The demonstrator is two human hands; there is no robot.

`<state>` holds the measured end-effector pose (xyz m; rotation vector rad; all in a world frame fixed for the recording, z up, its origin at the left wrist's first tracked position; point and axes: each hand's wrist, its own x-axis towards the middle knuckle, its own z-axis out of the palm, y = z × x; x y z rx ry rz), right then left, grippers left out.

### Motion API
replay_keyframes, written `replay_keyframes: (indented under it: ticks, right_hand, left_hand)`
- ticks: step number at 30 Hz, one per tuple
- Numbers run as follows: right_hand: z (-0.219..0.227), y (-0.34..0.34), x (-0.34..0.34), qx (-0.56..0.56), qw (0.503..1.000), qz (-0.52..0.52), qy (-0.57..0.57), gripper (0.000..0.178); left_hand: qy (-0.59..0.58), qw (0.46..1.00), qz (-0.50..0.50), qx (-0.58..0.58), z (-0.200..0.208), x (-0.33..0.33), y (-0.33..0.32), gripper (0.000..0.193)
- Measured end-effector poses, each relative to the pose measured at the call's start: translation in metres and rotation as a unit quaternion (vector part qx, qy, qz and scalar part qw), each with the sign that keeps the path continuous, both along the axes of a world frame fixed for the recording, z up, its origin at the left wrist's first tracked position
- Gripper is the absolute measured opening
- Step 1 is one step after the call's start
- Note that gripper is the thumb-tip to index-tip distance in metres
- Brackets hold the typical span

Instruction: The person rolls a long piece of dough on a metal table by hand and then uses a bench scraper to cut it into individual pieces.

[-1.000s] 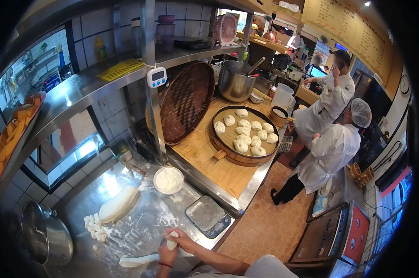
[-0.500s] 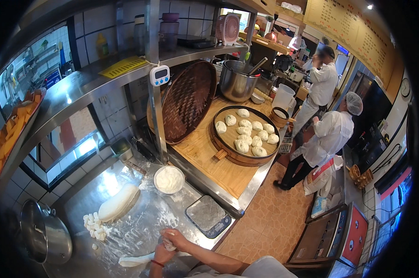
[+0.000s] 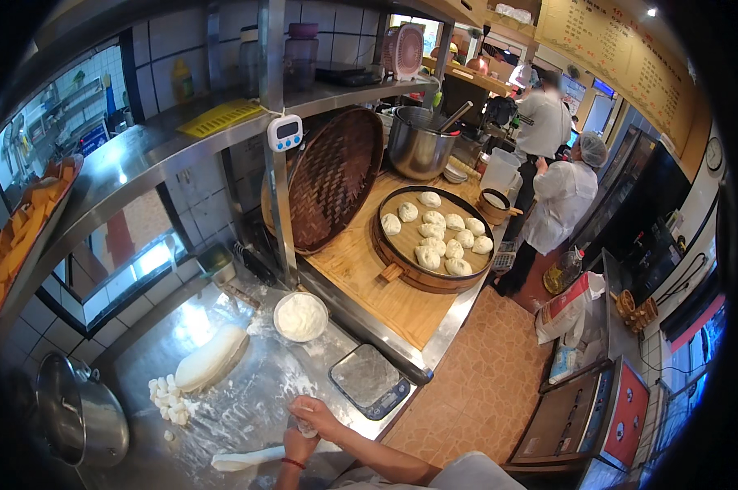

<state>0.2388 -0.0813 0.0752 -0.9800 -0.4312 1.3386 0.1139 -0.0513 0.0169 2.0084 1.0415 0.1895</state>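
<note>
My left hand (image 3: 300,445), with a red band at the wrist, and my right hand (image 3: 316,416) meet above the floury steel worktop (image 3: 258,400). The fingers of both curl in against each other. Something pale shows between them, too small and blurred to name. Beneath the left wrist runs a long strip of dough (image 3: 242,461). Farther off to the left lie a thick dough log (image 3: 212,358) and a heap of small cut dough pieces (image 3: 169,400). A bowl of flour (image 3: 301,317) stands beyond the hands, and a kitchen scale (image 3: 369,382) sits to their right.
A round steamer tray (image 3: 389,260) with several filled buns rests on the wooden board (image 3: 348,292). A steel pot (image 3: 83,408) stands far left. A shelf post (image 3: 280,204) rises behind the flour bowl. Two people in white (image 3: 561,200) stand on the right.
My hands have risen slightly and shifted right, still together. The two people have moved farther back, and a large oil bottle now shows on the floor behind the sack.
</note>
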Motion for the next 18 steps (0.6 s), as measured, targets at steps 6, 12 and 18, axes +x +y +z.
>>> replay_keyframes:
  ticks: [6,12,18]
  right_hand:
    - [0.001,0.004,0.007,0.021,0.992,0.036,0.117,0.029]
    - [-0.018,0.012,0.000,0.068,0.995,0.075,0.019,0.025]
    - [0.006,-0.005,0.018,0.037,0.999,-0.033,-0.016,0.040]
  left_hand:
    - [-0.213,0.977,0.012,0.004,0.032,-0.007,0.001,0.042]
    - [-0.135,0.985,0.039,-0.097,0.017,-0.006,0.009,0.033]
    - [-0.140,0.986,0.077,-0.039,0.024,0.003,0.003,0.027]
